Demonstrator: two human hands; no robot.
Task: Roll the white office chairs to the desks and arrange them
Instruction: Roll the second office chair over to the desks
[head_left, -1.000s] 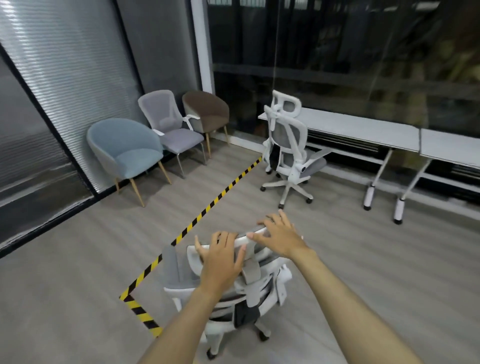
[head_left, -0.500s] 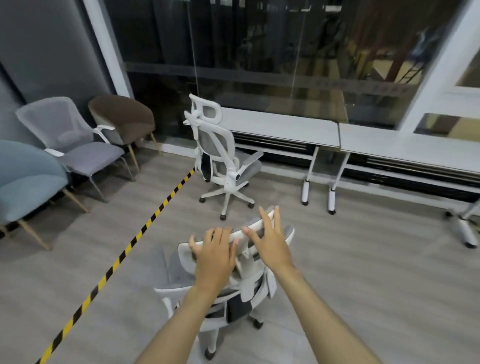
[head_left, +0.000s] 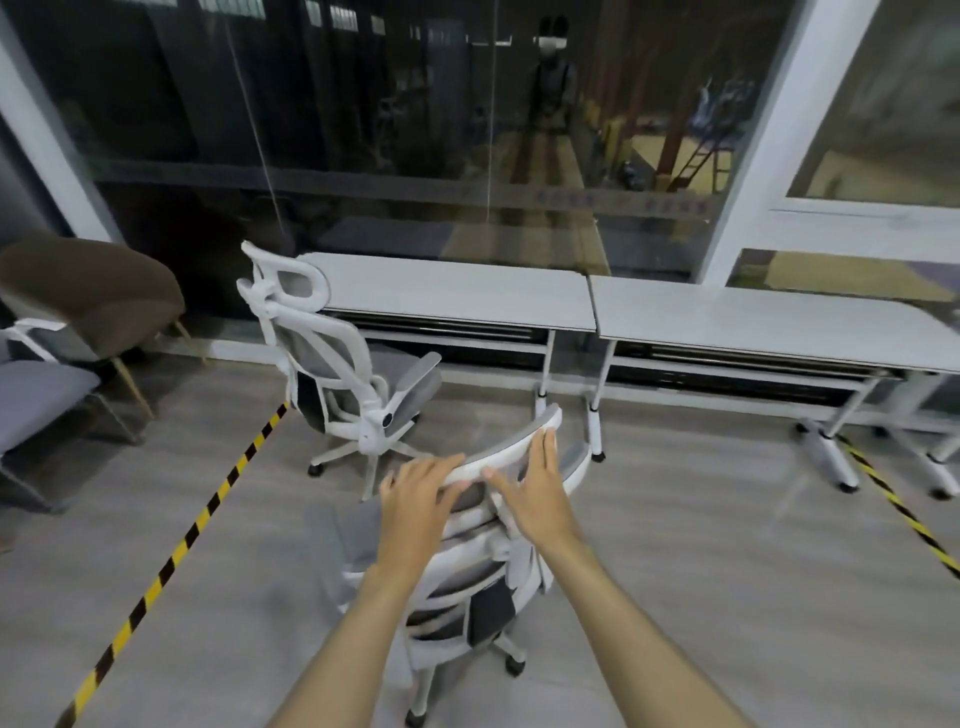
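The left hand lies flat on the headrest of the near white office chair, fingers straight and spread over its left end, a wide grip holding nothing. The right hand presses the same headrest further right, fingers straight and together, thumb out (also a wide grip, palm against the frame). This chair stands on the grey floor, its back toward the camera, well short of the front edge of the desks. A second white office chair stands by the left end of the left desk. The right desk abuts the left one. Black-and-yellow tape runs across the floor at left, beside a brown chair.
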